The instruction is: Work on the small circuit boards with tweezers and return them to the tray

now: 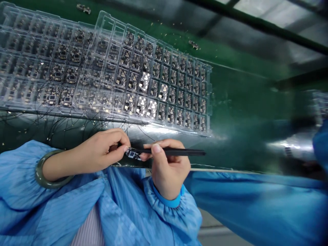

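Between thumb and fingers, my left hand (110, 148) pinches the edge of a small circuit board (132, 154) with a square dark chip on it. My right hand (169, 160) is closed round black tweezers (184, 152), whose tip reaches the board from the right. Fingers of the right hand also come close to the board's right end; whether they touch it I cannot tell. Both hands are at the near edge of the green bench, just below a clear plastic tray (209, 124) of similar boards in rows.
Another clear tray (15, 106) of boards lies at the left, partly under the first. Thin black wires (64, 124) spread along the trays' near side. Loose boards (83, 8) and small scraps lie on the green mat (235, 102). At the right edge is a blue sleeve (320, 147).
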### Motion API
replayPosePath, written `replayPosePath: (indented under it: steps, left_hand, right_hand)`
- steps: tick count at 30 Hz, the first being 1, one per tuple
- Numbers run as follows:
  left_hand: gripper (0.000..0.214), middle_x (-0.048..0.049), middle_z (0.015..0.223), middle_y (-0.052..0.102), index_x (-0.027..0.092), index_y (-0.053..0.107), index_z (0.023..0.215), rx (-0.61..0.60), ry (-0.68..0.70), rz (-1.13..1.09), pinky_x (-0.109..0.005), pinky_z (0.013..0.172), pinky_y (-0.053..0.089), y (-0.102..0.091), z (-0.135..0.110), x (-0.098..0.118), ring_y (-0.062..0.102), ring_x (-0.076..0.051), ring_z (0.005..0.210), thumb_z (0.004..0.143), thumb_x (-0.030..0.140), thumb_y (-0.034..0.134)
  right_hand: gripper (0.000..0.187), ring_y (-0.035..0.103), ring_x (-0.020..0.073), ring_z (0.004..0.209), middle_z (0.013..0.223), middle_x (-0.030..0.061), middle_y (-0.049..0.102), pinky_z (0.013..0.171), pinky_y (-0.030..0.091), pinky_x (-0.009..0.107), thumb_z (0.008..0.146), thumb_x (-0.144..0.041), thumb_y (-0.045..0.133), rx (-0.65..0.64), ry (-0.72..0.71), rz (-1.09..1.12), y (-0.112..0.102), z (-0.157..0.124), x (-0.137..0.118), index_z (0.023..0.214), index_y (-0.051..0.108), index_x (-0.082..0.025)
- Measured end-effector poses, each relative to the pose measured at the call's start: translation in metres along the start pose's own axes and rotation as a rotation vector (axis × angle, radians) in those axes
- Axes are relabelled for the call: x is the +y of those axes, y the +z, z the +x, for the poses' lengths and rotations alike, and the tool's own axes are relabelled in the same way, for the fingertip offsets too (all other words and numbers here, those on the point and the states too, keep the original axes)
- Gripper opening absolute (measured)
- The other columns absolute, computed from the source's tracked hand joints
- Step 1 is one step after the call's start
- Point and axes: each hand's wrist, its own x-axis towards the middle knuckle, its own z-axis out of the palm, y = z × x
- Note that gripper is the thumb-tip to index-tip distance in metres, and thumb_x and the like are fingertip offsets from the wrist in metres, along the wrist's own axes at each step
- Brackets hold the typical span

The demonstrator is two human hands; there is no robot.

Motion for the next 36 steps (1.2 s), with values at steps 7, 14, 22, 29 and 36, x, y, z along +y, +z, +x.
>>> replayPosePath:
  steps: [7, 14, 22, 29, 36]
  left_hand:
    - [0.014, -0.0026, 0.091, 0.061, 0.015, 0.059, 0.087, 0.024, -0.019, -0.004, -0.021, 0.06, 0.043, 0.0, 0.0, 0.002, 0.056, -0.011, 0.074, 0.092, 0.02, 0.047]
    - [0.014, -0.0013, 0.089, 0.06, 0.015, 0.06, 0.086, 0.035, -0.039, -0.036, -0.019, 0.059, 0.042, 0.0, 0.0, 0.003, 0.055, -0.009, 0.071, 0.09, 0.019, 0.048]
    - [0.013, -0.0017, 0.089, 0.061, 0.014, 0.061, 0.086, 0.061, -0.047, -0.042, -0.021, 0.06, 0.042, 0.002, 0.0, 0.0, 0.055, -0.01, 0.072, 0.089, 0.018, 0.049]
    - [0.011, -0.0018, 0.088, 0.06, 0.014, 0.06, 0.086, 0.105, 0.036, -0.103, -0.019, 0.058, 0.041, 0.002, -0.002, -0.003, 0.053, -0.009, 0.069, 0.089, 0.015, 0.05]
    - [0.009, -0.0045, 0.091, 0.062, 0.014, 0.059, 0.09, 0.292, 0.235, -0.079, -0.021, 0.066, 0.044, -0.002, -0.014, -0.007, 0.056, -0.011, 0.078, 0.091, 0.013, 0.05]
  right_hand:
    - [0.02, 0.067, 0.0122, 0.043, 0.068, -0.0026, 0.074, 0.044, 0.057, 0.019, 0.078, -0.034, 0.074, -0.016, 0.012, 0.022, 0.003, 0.004, 0.006, 0.081, 0.058, -0.022]
    - [0.017, 0.068, 0.0125, 0.044, 0.069, -0.0036, 0.073, 0.043, 0.057, 0.019, 0.08, -0.03, 0.072, -0.028, -0.04, -0.003, 0.003, 0.005, 0.008, 0.081, 0.058, -0.021]
    - [0.012, 0.071, 0.0133, 0.063, 0.079, -0.0027, 0.069, 0.056, 0.062, 0.025, 0.082, -0.017, 0.069, -0.094, -0.216, -0.097, -0.001, 0.0, 0.013, 0.087, 0.063, -0.025]
    - [0.008, 0.065, 0.0154, 0.071, 0.078, 0.0008, 0.069, 0.064, 0.054, 0.031, 0.088, -0.017, 0.058, -0.044, -0.528, -0.084, -0.005, 0.005, 0.009, 0.085, 0.064, -0.023]
    - [0.016, 0.056, 0.011, 0.061, 0.088, 0.0016, 0.069, 0.054, 0.043, 0.024, 0.095, -0.029, 0.049, -0.171, -0.19, -0.249, 0.002, 0.003, 0.0, 0.095, 0.064, -0.022]
